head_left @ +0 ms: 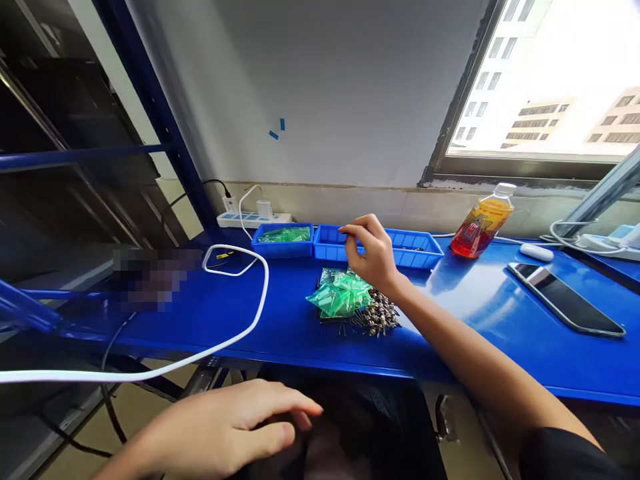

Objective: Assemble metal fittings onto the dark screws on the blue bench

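Observation:
My right hand (pixel 373 253) is raised over the front of the long blue plastic bin (pixel 417 259), thumb and fingers bent into a pinch. Whatever is at its fingertips is too small to make out. Below it, green plastic bags (pixel 343 295) lie on the blue table, beside a heap of small metal parts with thin shanks (pixel 381 315). A few loose dark pieces show inside the long bin. My left hand (pixel 250 427) hovers low in front of the table edge, above my lap, thumb and fingers apart and holding nothing.
A smaller blue bin (pixel 283 249) holds more green bags. A white cable (pixel 263 293) loops across the left of the table (pixel 480 333). On the right are a drink bottle (pixel 483 220), a phone (pixel 565 299) and a white case (pixel 537 252). A power strip (pixel 235 220) stands behind.

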A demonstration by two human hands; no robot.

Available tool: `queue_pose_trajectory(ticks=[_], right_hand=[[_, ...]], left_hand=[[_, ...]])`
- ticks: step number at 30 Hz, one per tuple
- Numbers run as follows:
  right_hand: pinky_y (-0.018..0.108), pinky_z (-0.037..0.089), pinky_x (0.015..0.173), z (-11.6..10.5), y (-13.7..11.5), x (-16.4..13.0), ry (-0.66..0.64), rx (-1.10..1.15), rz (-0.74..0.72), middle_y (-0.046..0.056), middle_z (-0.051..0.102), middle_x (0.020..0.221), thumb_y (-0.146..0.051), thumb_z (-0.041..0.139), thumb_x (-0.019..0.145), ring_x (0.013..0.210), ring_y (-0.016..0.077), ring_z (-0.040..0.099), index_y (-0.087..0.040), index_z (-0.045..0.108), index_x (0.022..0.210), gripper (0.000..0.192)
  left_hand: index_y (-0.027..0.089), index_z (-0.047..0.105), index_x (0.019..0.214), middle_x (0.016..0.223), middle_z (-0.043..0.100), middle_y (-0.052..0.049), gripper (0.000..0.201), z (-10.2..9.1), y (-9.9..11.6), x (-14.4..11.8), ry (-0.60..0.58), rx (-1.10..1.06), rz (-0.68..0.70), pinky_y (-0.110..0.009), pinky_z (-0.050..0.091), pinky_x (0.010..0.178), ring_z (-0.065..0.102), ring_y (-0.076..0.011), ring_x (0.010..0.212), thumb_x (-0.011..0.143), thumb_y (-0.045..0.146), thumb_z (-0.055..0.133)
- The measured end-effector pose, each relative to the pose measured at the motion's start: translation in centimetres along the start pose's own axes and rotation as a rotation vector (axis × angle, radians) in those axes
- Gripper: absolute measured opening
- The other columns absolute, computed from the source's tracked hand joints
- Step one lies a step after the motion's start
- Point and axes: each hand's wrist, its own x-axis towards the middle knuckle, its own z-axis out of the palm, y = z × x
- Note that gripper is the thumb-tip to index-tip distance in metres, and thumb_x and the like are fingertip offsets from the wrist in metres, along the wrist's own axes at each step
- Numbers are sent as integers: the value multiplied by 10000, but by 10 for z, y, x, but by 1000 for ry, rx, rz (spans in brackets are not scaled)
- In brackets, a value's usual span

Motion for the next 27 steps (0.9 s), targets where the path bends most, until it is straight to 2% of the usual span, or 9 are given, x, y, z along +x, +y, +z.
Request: queue_pose_trajectory(ticks=[2, 3, 6, 9, 10, 12, 14, 20, 27], right_hand=[[303, 470, 617, 9, 9, -3, -27, 2, -3, 55, 500, 785, -68, 404, 790, 707, 151, 506, -178, 623, 879, 260], [309, 472, 626, 9, 11, -7, -44, -14, -35, 59, 507, 789, -67, 409, 784, 713, 156, 506, -178, 626, 878, 261], [322, 475, 654, 4, 15, -18, -44, -80, -83, 73, 516, 812, -39, 405, 763, 734, 168, 507, -170, 633, 897, 295], [309, 471, 621, 0, 20, -21, 0, -125, -45, 71, 497, 789, -36, 395, 774, 708, 165, 499, -157, 636, 900, 297], [304, 468, 608, 0, 22, -20, 9, -133, -27, 68, 490, 781, -40, 396, 778, 695, 163, 496, -154, 637, 893, 290], [296, 464, 589, 1, 26, -20, 11, -139, -1, 62, 481, 769, -45, 397, 781, 673, 156, 492, -154, 638, 866, 278], [292, 464, 586, 4, 27, -21, -19, -138, 3, 62, 483, 771, -48, 396, 782, 670, 154, 495, -158, 636, 844, 272], [312, 477, 639, 16, 15, -29, -173, -91, -37, 81, 532, 812, -56, 383, 797, 741, 178, 525, -168, 597, 925, 273], [307, 476, 649, 20, 13, -31, -132, -66, 34, 76, 572, 830, -77, 400, 805, 731, 175, 556, -168, 499, 1001, 237]], left_hand=[[302, 584, 1133, 1000, 671, 29, 290, -27, 20, 21, -43, -16, 166, -205, 470, 783, 604, -138, 909, 884, 284, 438], [269, 601, 1107, 968, 681, 18, 281, -38, 27, 34, -9, -9, 265, -204, 469, 769, 609, -137, 880, 876, 264, 440], [196, 623, 1018, 936, 675, -30, 243, -65, 28, 87, 432, 151, 381, -256, 461, 781, 602, -156, 862, 854, 230, 447], [160, 602, 962, 898, 660, -48, 201, -83, 11, 141, 840, 224, 470, -278, 470, 742, 598, -150, 795, 840, 212, 452], [154, 593, 943, 879, 655, -46, 184, -87, 4, 154, 937, 220, 480, -270, 473, 715, 596, -141, 765, 845, 216, 450], [153, 575, 925, 842, 647, -39, 156, -91, -6, 171, 1037, 227, 485, -255, 474, 668, 590, -130, 715, 840, 241, 480], [158, 565, 912, 785, 637, -22, 139, -90, -13, 175, 1084, 218, 475, -240, 470, 632, 584, -121, 677, 838, 251, 493], [170, 570, 842, 717, 627, 5, 80, -82, -25, 166, 1098, 195, 452, -222, 459, 607, 580, -113, 643, 819, 216, 508], [163, 577, 841, 736, 636, -6, 110, -77, -28, 173, 1056, 228, 453, -214, 440, 565, 577, -117, 633, 788, 157, 481]])
